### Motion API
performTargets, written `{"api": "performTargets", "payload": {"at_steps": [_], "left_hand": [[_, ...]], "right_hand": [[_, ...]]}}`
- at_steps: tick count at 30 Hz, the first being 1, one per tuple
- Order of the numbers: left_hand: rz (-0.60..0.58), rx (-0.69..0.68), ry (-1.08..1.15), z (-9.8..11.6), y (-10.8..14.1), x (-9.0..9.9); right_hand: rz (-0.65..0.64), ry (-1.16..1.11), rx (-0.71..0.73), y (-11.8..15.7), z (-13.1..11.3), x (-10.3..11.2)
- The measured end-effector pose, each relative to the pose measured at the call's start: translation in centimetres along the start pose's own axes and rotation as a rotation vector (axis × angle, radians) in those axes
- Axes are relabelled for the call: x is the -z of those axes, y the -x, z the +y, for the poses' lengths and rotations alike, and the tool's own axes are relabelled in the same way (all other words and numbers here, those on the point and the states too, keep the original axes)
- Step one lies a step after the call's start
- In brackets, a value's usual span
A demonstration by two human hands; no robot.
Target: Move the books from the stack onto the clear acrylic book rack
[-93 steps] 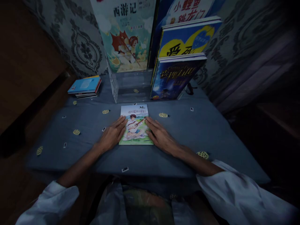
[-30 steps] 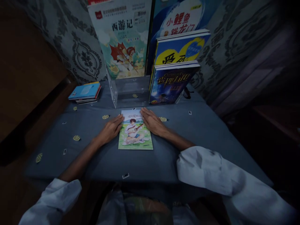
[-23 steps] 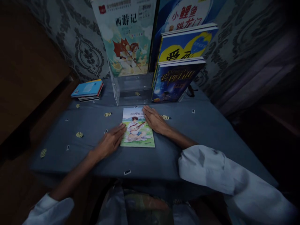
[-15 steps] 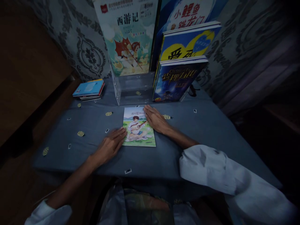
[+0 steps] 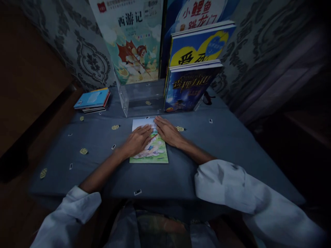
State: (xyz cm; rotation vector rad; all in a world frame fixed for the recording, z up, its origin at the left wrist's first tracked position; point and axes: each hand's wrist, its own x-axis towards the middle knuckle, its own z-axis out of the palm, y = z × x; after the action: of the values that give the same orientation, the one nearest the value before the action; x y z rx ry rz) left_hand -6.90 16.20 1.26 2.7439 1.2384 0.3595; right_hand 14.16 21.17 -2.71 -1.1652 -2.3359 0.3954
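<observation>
A thin illustrated book (image 5: 152, 155) with a green and pale-blue cover lies flat on the cloth-covered table, its short edge towards me. Across its left and middle part rests my left hand (image 5: 139, 139), fingers stretched out, covering much of the cover picture. My right hand (image 5: 168, 132) lies flat over the book's upper right edge, fingers extended. The fingertips of both hands are close together near the top of the cover. Neither hand grips anything.
Behind the book stands a clear acrylic rack (image 5: 139, 109) holding upright books, among them a dark blue one (image 5: 190, 88) and a tall pale-green one (image 5: 134, 44). A small stack of books (image 5: 93, 100) lies at the back left of the blue-grey tablecloth (image 5: 219, 148).
My left hand has slid from the book's left edge to the right and up, onto the middle of the cover. My right hand stays at the upper right edge. The view has shifted slightly.
</observation>
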Motion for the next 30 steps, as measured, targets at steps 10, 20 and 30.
{"api": "performTargets", "payload": {"at_steps": [10,20,30], "left_hand": [[0.006,0.085,0.019,-2.0,-0.4,-0.3],[0.049,0.162,0.029,-2.3,0.4,-0.6],[0.044,0.179,0.027,-2.0,0.6,-0.6]], "right_hand": [[-0.059,0.011,-0.045,0.0,-0.7,0.8],[-0.080,0.020,-0.023,2.6,-1.7,1.5],[-0.120,-0.017,0.039,8.7,-5.2,2.2]]}}
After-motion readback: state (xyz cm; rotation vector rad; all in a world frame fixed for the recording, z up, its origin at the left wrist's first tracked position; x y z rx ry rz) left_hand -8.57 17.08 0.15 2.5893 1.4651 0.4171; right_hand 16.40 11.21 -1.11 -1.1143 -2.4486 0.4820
